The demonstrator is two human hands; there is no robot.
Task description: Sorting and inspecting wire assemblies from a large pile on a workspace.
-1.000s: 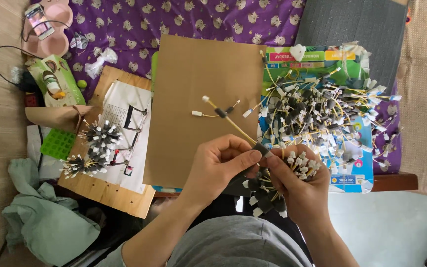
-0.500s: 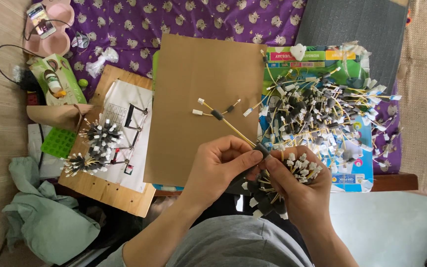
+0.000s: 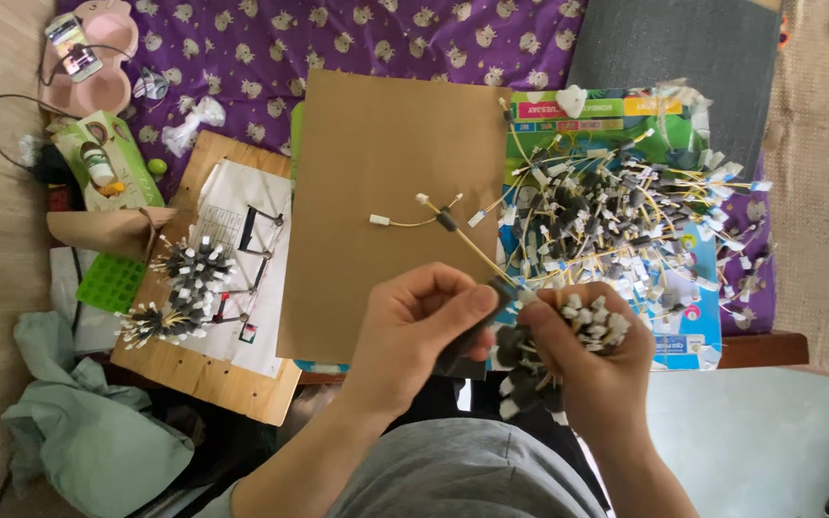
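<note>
Right now my right hand (image 3: 592, 360) is closed round a bunch of small wire harnesses (image 3: 568, 321), their white and black ends poking out above and below my fist, while my left hand (image 3: 424, 331) pinches the dark sleeve of one more harness (image 3: 443, 219) whose yellow wires reach out over the brown cardboard sheet (image 3: 390, 182). I judge it goes best if I keep that pinch close to the bunch and line the sleeves up. Room is tight to the right, where the loose pile of harnesses (image 3: 616, 216) lies near my knuckles; the cardboard gives open space, and the table edge (image 3: 760, 347) sits just beyond my right hand.
</note>
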